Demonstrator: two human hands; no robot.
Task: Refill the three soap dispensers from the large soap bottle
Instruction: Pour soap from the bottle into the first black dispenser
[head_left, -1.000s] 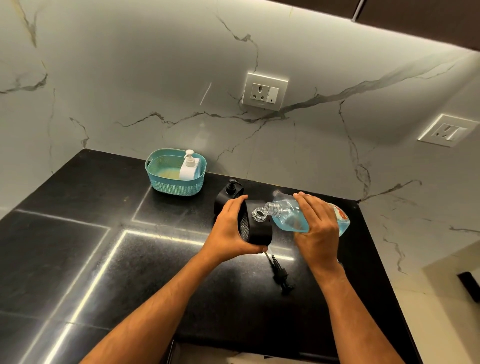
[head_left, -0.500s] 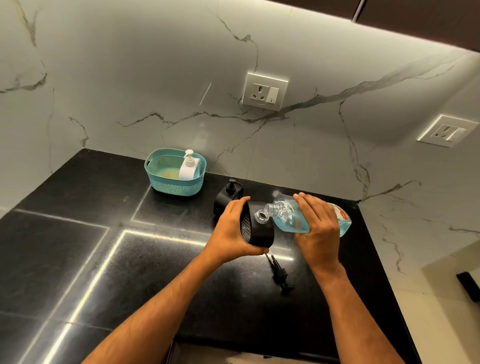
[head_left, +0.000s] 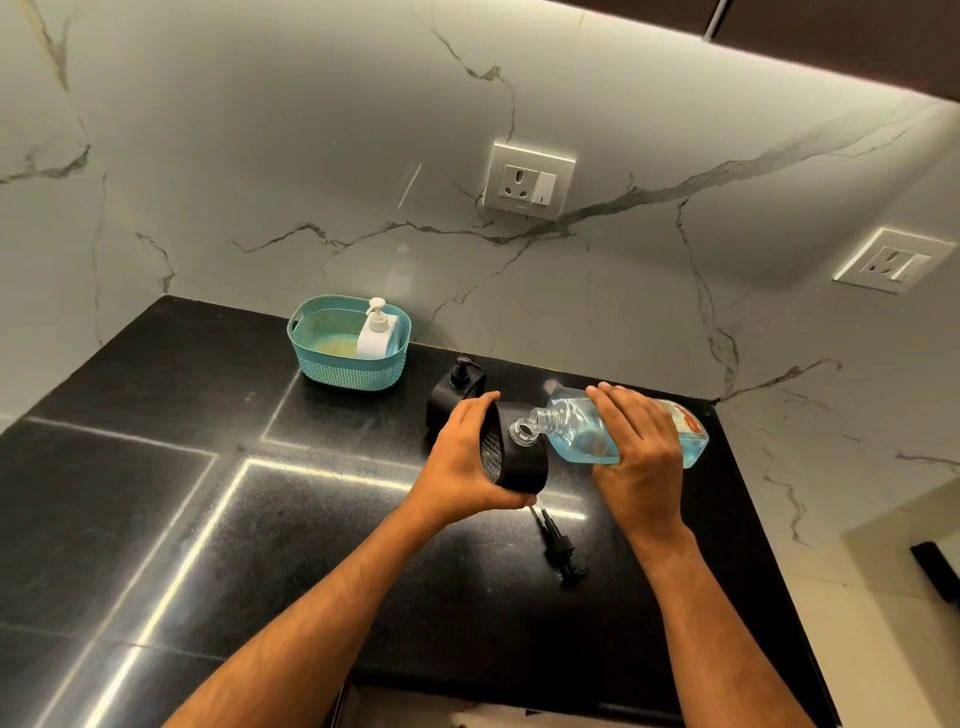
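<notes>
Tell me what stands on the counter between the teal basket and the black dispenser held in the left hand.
In the head view, a second black dispenser with its pump on stands between the teal basket and the held dispenser in the left hand.

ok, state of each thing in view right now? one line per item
large soap bottle: uncapped, tipped on its side, part full of blue soap, held by right hand
black dispenser: pump off, tilted toward the bottle mouth, held by left hand
loose pump: lying on the counter
second black dispenser: upright, pump on
white dispenser: upright, pump on, in teal basket
</notes>
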